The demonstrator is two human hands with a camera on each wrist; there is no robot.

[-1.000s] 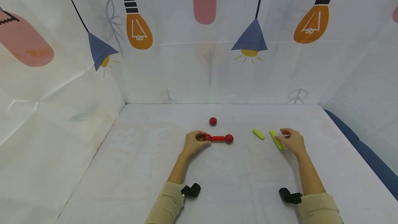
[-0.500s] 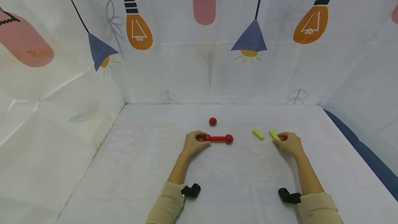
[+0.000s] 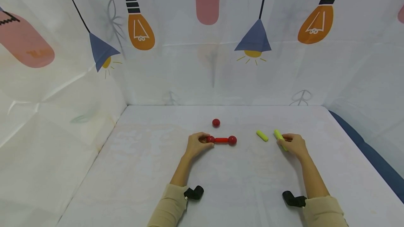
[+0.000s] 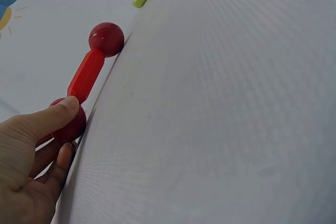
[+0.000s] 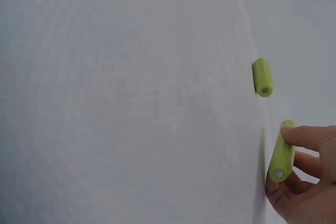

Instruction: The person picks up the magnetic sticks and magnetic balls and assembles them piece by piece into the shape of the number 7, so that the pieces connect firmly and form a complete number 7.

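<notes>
My left hand [image 3: 196, 145] grips a dark red ball [image 4: 71, 125] between thumb and fingers. That ball joins one end of a bright red rod [image 3: 221, 140], and a second dark red ball [image 3: 232, 140] caps the other end, so the piece looks like a dumbbell lying on the table. On the right, my right hand [image 3: 294, 145] pinches a longer yellow-green rod [image 5: 283, 153] with thumb and fingers; a small grey disc shows on its end. Left of it lies a shorter yellow-green rod [image 3: 262, 136], apart from the hand.
A loose red ball [image 3: 216, 123] sits behind the dumbbell-shaped piece. The white table [image 3: 246, 185] meets a white cloth backdrop [image 3: 180, 73] printed with lamps and bulbs. A dark blue strip [image 3: 366, 143] runs along the right table edge.
My right hand has closed its fingers on the longer yellow-green rod, which has then shifted slightly up in the head view. The left hand and the red pieces stay where they were.
</notes>
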